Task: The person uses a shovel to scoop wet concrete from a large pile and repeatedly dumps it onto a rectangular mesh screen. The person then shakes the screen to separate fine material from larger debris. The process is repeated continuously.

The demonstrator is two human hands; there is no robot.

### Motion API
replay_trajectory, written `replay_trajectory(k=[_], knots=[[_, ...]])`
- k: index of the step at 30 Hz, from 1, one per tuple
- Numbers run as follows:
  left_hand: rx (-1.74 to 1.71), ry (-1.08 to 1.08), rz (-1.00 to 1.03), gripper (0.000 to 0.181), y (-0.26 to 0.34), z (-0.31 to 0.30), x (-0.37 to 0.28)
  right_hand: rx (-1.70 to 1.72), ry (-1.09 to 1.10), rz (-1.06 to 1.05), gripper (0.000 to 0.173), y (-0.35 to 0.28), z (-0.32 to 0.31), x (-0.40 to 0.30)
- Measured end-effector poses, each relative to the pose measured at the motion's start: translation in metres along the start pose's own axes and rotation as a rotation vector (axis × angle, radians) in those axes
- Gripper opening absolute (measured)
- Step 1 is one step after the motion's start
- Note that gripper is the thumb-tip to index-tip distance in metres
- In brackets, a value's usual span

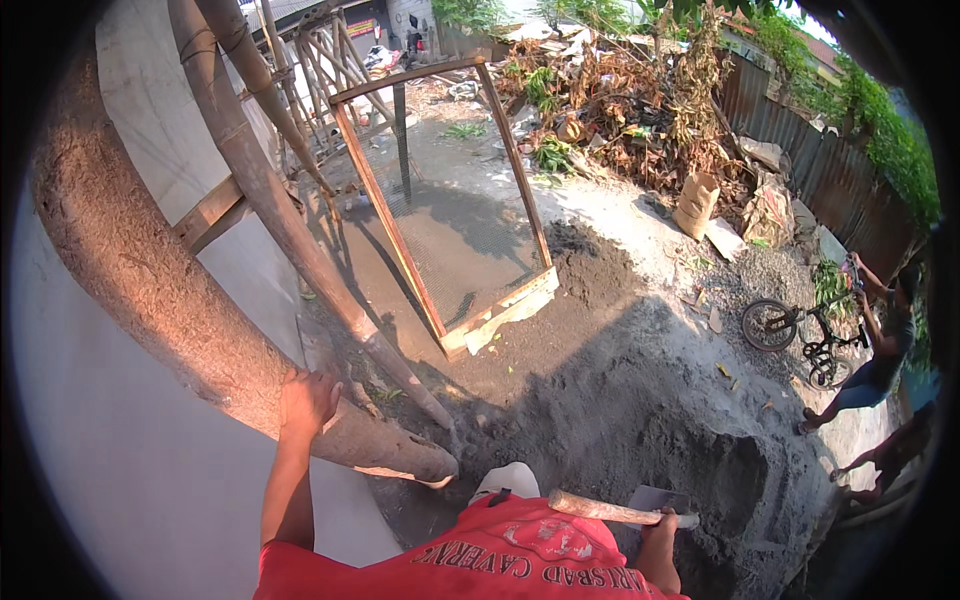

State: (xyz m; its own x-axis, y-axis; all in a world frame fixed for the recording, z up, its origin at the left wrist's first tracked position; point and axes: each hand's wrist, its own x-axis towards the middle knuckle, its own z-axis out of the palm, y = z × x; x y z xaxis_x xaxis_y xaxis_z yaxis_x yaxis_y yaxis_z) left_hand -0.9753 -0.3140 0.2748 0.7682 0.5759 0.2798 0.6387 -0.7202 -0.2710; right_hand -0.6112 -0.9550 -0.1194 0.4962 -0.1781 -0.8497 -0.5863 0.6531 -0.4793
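My left hand [307,401] grips the upper side of a thick, rough-barked log [202,360], its fingers bent against the bark. The log slants down beside a pale wall [247,480] and stops near the ground by my feet. In my right hand [660,531] is the wooden handle [600,510] of a hoe. The handle lies across the front of my red shirt. Behind that hand shows the hoe's flat metal blade [656,498], partly hidden. A heap of dark grey sand [645,420] lies just beyond the blade.
Ahead, a wood-framed mesh sieve [472,217] stands tilted over sand. Bamboo poles [300,217] lean at the left. At right, a person [889,337] holds a black folding bicycle [814,330] near gravel [772,277]. Dry leaves and rubbish [622,97] pile up along a corrugated metal fence [817,142].
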Motion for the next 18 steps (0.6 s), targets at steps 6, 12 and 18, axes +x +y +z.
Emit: replay_trajectory(k=[6,12,18], knots=[[-0.284,-0.101,-0.093,0.023,0.013,-0.006,0.016,0.173,0.004,0.023,0.008,0.057,-0.016,0.018],[-0.882,-0.5,0.331,0.047,0.168,-0.017,0.047,0.064,-0.051,0.055,0.021,0.123,-0.093,0.028],[-0.807,-0.333,1.212,0.057,0.345,-0.019,0.042,0.048,0.102,-0.031,0.028,0.112,-0.104,-0.064]])
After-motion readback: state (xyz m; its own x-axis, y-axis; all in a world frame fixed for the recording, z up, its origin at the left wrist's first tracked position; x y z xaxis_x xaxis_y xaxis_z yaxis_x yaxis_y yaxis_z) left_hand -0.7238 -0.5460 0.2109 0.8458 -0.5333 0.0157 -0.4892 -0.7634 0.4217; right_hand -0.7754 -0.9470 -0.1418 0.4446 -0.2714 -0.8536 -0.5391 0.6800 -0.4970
